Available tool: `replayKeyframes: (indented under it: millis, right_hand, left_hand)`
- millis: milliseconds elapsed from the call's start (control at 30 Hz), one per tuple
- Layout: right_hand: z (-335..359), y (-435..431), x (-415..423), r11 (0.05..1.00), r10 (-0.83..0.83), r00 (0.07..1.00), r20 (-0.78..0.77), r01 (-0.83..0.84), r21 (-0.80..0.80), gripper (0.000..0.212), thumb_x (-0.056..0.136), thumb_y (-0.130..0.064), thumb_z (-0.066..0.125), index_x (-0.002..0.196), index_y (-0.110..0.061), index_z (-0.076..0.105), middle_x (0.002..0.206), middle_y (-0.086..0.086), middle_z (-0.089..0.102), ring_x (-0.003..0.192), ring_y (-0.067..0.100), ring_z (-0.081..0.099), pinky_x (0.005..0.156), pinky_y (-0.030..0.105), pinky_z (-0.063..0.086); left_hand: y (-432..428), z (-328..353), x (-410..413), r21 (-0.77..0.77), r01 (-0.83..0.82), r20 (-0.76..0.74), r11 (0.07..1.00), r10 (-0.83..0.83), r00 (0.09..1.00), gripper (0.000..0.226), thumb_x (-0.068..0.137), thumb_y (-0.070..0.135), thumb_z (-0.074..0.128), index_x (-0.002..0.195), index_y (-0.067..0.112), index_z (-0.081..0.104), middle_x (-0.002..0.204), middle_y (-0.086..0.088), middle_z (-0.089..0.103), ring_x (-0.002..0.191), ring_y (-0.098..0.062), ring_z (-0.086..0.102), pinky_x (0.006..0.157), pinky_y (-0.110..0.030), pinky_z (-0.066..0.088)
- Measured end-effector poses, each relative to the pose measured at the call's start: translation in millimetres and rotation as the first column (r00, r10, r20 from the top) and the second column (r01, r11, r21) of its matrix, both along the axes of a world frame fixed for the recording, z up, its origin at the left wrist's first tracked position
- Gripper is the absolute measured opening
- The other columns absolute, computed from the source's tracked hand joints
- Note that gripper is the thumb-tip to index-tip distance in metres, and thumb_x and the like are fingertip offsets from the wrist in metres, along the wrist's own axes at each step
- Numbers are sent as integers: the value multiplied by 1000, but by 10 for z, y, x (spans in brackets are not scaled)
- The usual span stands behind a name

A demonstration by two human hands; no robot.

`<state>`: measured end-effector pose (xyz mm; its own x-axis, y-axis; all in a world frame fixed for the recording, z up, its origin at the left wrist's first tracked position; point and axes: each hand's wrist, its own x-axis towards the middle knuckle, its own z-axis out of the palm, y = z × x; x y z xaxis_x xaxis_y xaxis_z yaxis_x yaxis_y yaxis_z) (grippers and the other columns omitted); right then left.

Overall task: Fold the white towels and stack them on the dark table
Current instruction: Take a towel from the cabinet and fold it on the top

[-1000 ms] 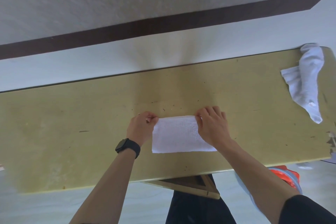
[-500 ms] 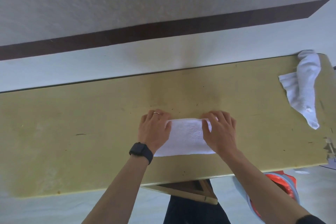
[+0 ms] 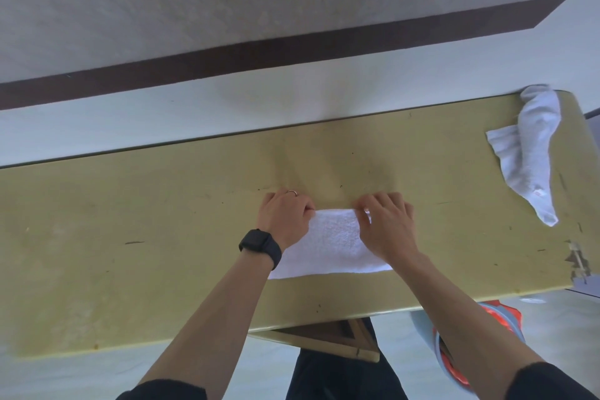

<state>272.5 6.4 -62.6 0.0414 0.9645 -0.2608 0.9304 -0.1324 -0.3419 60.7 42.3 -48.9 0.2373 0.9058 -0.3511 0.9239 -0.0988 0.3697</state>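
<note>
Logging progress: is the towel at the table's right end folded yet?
Unfolded: the right-end towel lies crumpled in an uneven heap on the table.

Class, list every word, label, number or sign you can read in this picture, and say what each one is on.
No text here can be read.
Tag on the crumpled towel: too small and blurred to read.
Watch: face dark, nothing shown.
Folded towel: no print visible.
</note>
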Motion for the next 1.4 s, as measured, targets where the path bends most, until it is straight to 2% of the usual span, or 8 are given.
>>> replayKeyframes:
  millis: [233, 433, 567, 733, 967, 1167, 1300, 1400]
  right_hand:
    - [12, 53, -7, 999, -45, 999, 0, 45, 4, 13, 90, -28, 57, 100, -34, 62, 102, -17, 59, 110, 17, 44, 93, 31, 28]
    - [-8, -317, -7, 964, -14, 999, -44, 25, 265, 28, 91, -27, 50, 114, -20, 65, 129, -1, 61, 125, 24, 49, 99, 40, 34]
    - [-214, -563, -26, 991, 70, 996, 54, -76, 109, 52, 100, -37, 38, 149, -22, 39, 162, 4, 26, 151, 22, 19, 118, 52, 17]
    - [-336, -575, 34, 993, 121, 986, 114, -120, -19, 62, 102, -47, 20, 159, -23, 15, 167, 0, 7, 153, 20, 4, 122, 54, 2]
    - [-211, -654, 124, 994, 108, 987, 115, -104, -46, 61, 97, -54, 31, 149, -23, 30, 166, -5, 13, 153, 21, 3, 121, 53, -3]
    - [61, -1070, 107, 991, 132, 980, 152, -132, -9, 52, 92, -61, 42, 127, -27, 58, 148, -1, 46, 146, 24, 28, 119, 54, 14]
    - [79, -1298, 17, 969, 216, 975, 50, -220, 109, 36, 93, -51, 50, 110, -27, 70, 140, 0, 56, 140, 24, 41, 116, 48, 27]
    - [41, -1318, 43, 927, 268, 962, -55, -241, 288, 31, 86, -34, 66, 112, -18, 71, 134, 3, 61, 131, 25, 51, 105, 45, 41]
  left_hand:
    - [11, 19, 41, -25, -18, -34, 1000, 17, 999, 15, 94, 29, 52, 99, 27, 66, 96, 10, 65, 103, -15, 53, 91, -28, 33]
    - [-533, -81, 67, 254, -131, -12, 958, 138, 990, 34, 90, 25, 58, 124, 19, 60, 133, -5, 58, 123, -30, 50, 101, -43, 40]
    - [-958, -281, 172, 130, -187, -54, 974, 195, 979, 62, 97, 43, 40, 152, 18, 29, 163, -5, 18, 150, -27, 15, 121, -52, 11]
    - [-968, -443, 91, 43, -214, -157, 976, 218, 963, 71, 98, 60, 18, 158, 28, -3, 164, 2, -19, 151, -21, -17, 119, -47, -15]
    - [-817, -354, 77, -4, -251, -77, 968, 250, 965, 68, 96, 59, 17, 152, 20, 20, 163, 6, -15, 151, -15, -15, 119, -46, -19]
    - [-391, -245, 175, 91, -14, -194, 996, 32, 981, 56, 102, 36, 34, 156, 39, 17, 164, 4, -21, 152, -21, -14, 114, -52, -21]
    - [-481, -145, 272, 185, 44, -132, 982, -19, 991, 62, 94, 17, 52, 150, 37, 35, 165, -2, 13, 152, -25, 10, 119, -56, 8]
    - [-991, -185, 113, 303, 74, -59, 950, -59, 997, 49, 89, 29, 63, 137, 25, 53, 151, -6, 41, 141, -28, 34, 113, -56, 32]
